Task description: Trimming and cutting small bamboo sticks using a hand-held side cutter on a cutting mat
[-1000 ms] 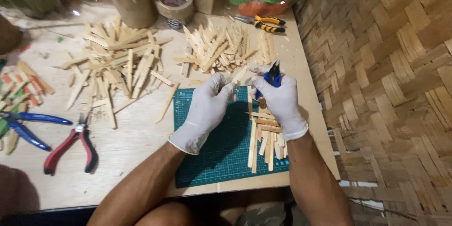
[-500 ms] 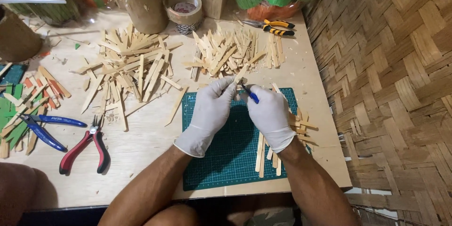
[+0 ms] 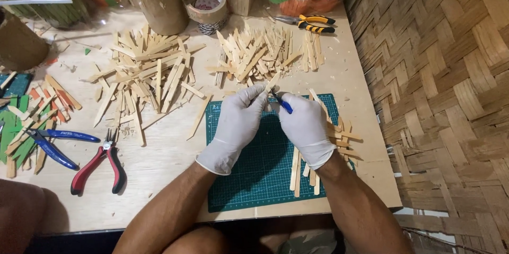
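- Setting: a small home craft workshop.
- Centre: plywood worktable (image 3: 159,164) bearing a green cutting mat (image 3: 254,180).
- Upper centre: heaps of cut wooden sticks (image 3: 146,71).
- Lower left: red-handled pliers (image 3: 98,161).
- Top: tape roll (image 3: 205,4).
- Right: woven bamboo wall (image 3: 445,90).

Red pliers (image 3: 98,164) and blue pliers (image 3: 53,145) are lying on my left. A tape roll (image 3: 205,6) and yellow pliers (image 3: 310,23) are sitting far up my table (image 3: 159,180).

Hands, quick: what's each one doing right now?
Left hand: closed, pinching a thin wooden stick above the green cutting mat.
Right hand: closed around a blue-handled tool, its tip at the stick.
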